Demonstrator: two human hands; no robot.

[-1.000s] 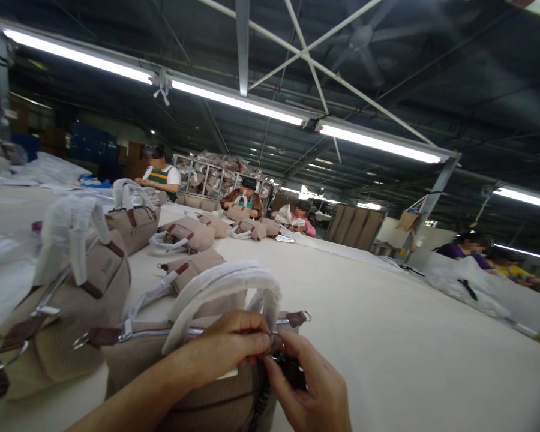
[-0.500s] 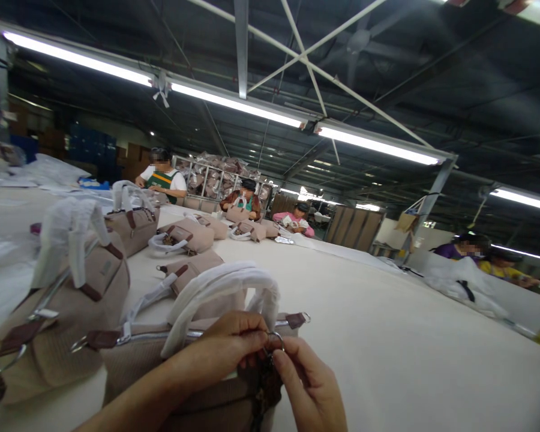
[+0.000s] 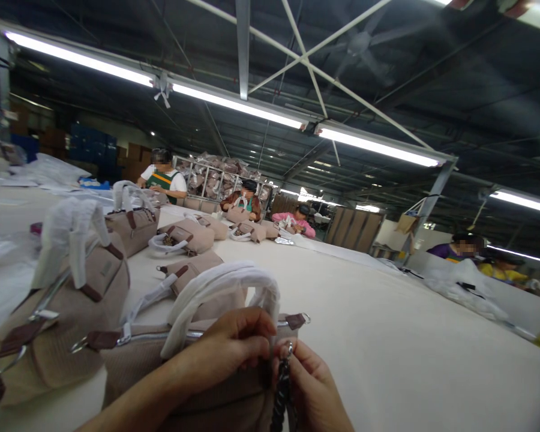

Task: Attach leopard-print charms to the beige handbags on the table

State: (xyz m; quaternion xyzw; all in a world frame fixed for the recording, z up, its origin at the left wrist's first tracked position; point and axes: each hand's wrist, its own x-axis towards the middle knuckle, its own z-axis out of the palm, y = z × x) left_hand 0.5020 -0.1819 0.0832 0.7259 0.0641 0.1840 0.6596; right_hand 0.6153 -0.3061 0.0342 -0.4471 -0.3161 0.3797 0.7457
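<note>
A beige handbag (image 3: 144,354) stands on the table right in front of me, its white-wrapped handles (image 3: 234,273) upright and brown zip-end tabs at both sides. Over its near right side, my left hand (image 3: 236,342) has its fingers pinched together; whatever lies between them is hidden. Close beside it, my right hand (image 3: 317,384) grips a dark braided strap (image 3: 279,390) near its top. A silver metal clasp (image 3: 289,348) shows at the strap's upper end, by the right fingertips. The strap hangs down against the bag's side.
More beige handbags stand at the left, the nearest one (image 3: 90,306) beside mine. Others lie farther along the white table (image 3: 387,336). Several co-workers sit around it, one in a green apron (image 3: 162,183). White plastic wrapping (image 3: 465,288) lies at the right.
Both hands were together at a metal ring with a dark hanging piece. Now the fingers are slightly apart, and the braided strap with its clasp shows in my right hand.
</note>
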